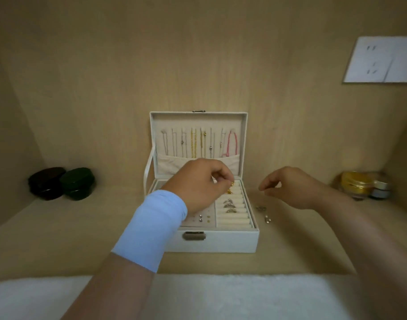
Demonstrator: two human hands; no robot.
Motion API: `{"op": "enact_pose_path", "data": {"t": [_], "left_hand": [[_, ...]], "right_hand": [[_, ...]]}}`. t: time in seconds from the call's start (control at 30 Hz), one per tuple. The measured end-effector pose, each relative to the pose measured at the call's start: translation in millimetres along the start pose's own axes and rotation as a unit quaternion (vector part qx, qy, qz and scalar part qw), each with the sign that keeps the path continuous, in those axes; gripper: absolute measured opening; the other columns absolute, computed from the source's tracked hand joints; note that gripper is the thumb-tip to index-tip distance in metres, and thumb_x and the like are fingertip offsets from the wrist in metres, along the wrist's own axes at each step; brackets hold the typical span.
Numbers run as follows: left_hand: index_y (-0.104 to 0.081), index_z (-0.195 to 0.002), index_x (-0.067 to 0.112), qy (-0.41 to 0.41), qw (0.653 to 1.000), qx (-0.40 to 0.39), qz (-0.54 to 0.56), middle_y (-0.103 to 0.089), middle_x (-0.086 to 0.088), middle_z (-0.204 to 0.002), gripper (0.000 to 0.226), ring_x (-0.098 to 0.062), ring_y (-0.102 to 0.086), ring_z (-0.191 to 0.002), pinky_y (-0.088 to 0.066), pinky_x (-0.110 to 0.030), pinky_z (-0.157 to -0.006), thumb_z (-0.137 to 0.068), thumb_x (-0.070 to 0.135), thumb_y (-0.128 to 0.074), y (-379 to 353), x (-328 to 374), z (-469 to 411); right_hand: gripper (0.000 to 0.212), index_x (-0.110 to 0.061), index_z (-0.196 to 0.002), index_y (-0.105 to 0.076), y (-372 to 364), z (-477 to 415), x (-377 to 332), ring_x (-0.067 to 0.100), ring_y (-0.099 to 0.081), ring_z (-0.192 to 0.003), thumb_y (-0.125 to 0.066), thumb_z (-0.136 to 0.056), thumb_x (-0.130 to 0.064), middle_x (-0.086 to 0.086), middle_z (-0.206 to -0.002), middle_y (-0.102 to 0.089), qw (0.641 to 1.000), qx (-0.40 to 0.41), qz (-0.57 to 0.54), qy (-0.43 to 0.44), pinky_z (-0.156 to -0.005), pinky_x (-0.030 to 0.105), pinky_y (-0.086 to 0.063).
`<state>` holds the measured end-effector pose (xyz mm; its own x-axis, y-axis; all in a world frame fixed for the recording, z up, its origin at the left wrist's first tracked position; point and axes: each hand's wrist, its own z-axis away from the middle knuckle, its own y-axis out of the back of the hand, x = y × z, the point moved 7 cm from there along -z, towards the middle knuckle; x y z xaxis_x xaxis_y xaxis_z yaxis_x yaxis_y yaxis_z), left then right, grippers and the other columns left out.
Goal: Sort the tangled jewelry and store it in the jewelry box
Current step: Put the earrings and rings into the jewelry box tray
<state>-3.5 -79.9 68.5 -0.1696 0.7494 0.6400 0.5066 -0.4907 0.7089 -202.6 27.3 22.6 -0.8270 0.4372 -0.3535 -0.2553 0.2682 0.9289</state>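
A white jewelry box [221, 241] stands open on the wooden shelf, with several necklaces [198, 142] hanging inside its raised lid. My left hand [200, 183] hovers over the tray and pinches a small gold piece [230, 188] above the ring rolls. Three silver rings [229, 205] sit in those rolls, and several ear studs [203, 218] lie in the flat tray section. My right hand [290, 188] hangs to the right of the box with loosely curled fingers, holding nothing. Loose silver pieces [263, 213] lie on the shelf under it.
Two dark round cases [61, 183], one black and one green, sit at the far left. Small jars [364, 184] stand in the far right corner. A white wall socket plate [382, 60] is at the upper right. A white fluffy surface [221, 296] runs along the near edge.
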Motion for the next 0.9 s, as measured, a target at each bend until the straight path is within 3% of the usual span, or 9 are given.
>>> {"op": "enact_pose_path", "data": {"t": [0.17,0.23,0.33,0.47,0.57,0.63,0.7,0.77,0.9], "left_hand": [[-0.075,-0.099,0.024,-0.011,0.992,-0.085,-0.094,-0.067,0.013,-0.094,0.015,0.000,-0.057,-0.078,-0.042,-0.017,-0.077,-0.092,0.022,-0.061,-52,24,-44],[-0.074,-0.105,0.020,-0.004,0.983,-0.112,-0.143,-0.068,0.007,-0.106,0.019,-0.010,-0.061,-0.091,-0.044,-0.021,-0.084,-0.094,0.022,-0.059,-66,26,-56],[-0.074,-0.108,0.021,0.008,0.978,-0.123,-0.168,-0.069,0.005,-0.114,0.020,-0.014,-0.062,-0.102,-0.044,-0.021,-0.089,-0.095,0.019,-0.059,-79,25,-68],[-0.074,-0.102,0.024,0.015,0.978,-0.124,-0.168,-0.066,0.007,-0.101,0.018,-0.012,-0.060,-0.094,-0.044,-0.021,-0.087,-0.093,0.018,-0.060,-90,23,-74],[-0.074,-0.097,0.025,0.022,0.977,-0.128,-0.167,-0.065,0.007,-0.096,0.015,-0.013,-0.062,-0.093,-0.046,-0.022,-0.086,-0.090,0.019,-0.063,-96,20,-75],[-0.073,-0.096,0.025,0.022,0.977,-0.122,-0.173,-0.066,0.006,-0.096,0.016,-0.014,-0.063,-0.094,-0.046,-0.022,-0.082,-0.090,0.017,-0.062,-98,19,-76],[-0.073,-0.096,0.026,0.025,0.976,-0.119,-0.182,-0.065,0.008,-0.093,0.019,-0.014,-0.063,-0.092,-0.045,-0.021,-0.080,-0.090,0.015,-0.058,-101,19,-75],[-0.072,-0.094,0.028,0.029,0.976,-0.118,-0.182,-0.066,0.008,-0.094,0.019,-0.014,-0.064,-0.093,-0.049,-0.024,-0.083,-0.089,0.016,-0.058,-102,19,-75],[-0.066,-0.094,0.030,0.031,0.981,-0.102,-0.160,-0.070,0.011,-0.098,0.013,-0.012,-0.064,-0.092,-0.051,-0.028,-0.086,-0.085,0.020,-0.065,-101,16,-76]], "right_hand": [[0.024,-0.031,-0.114,-0.075,-27,-9,21,0.008,-0.064,-0.098,-0.070,-0.091,-0.026,-0.008,-0.111,-0.072,0.998,-0.059,0.002,-0.009,-0.091,0.022,-0.048],[0.024,-0.032,-0.113,-0.076,-34,-9,23,0.007,-0.065,-0.099,-0.071,-0.089,-0.029,-0.011,-0.110,-0.072,0.998,-0.063,-0.015,-0.008,-0.094,0.025,-0.049],[0.020,-0.030,-0.103,-0.079,-38,-12,26,0.002,-0.064,-0.090,-0.074,-0.086,-0.022,-0.014,-0.100,-0.075,0.998,-0.054,-0.027,0.004,-0.085,0.021,-0.048],[0.012,-0.031,-0.086,-0.081,-35,-14,30,-0.004,-0.065,-0.080,-0.077,-0.082,-0.021,-0.019,-0.078,-0.071,0.998,-0.034,-0.054,0.004,-0.080,0.021,-0.052],[0.027,-0.039,-0.067,-0.068,-33,-12,26,-0.018,-0.056,-0.063,-0.073,-0.087,-0.021,-0.023,-0.067,-0.062,0.997,-0.026,-0.075,0.015,-0.063,0.004,-0.039],[0.023,-0.036,-0.068,-0.071,-35,-12,24,-0.016,-0.056,-0.061,-0.076,-0.086,-0.023,-0.023,-0.065,-0.065,0.995,-0.038,-0.087,0.023,-0.062,0.005,-0.041],[0.006,-0.029,-0.080,-0.080,-36,-13,23,-0.008,-0.064,-0.074,-0.080,-0.081,-0.023,-0.019,-0.076,-0.073,0.996,-0.040,-0.080,0.026,-0.077,0.020,-0.053],[0.007,-0.028,-0.081,-0.081,-35,-13,28,-0.001,-0.067,-0.081,-0.080,-0.080,-0.022,-0.016,-0.079,-0.075,0.996,-0.033,-0.081,0.016,-0.081,0.027,-0.055],[0.008,-0.017,-0.078,-0.081,-16,-12,33,-0.008,-0.057,-0.050,-0.077,-0.083,-0.012,-0.018,-0.057,-0.068,0.982,0.021,-0.190,0.006,-0.054,0.010,-0.041]]}}
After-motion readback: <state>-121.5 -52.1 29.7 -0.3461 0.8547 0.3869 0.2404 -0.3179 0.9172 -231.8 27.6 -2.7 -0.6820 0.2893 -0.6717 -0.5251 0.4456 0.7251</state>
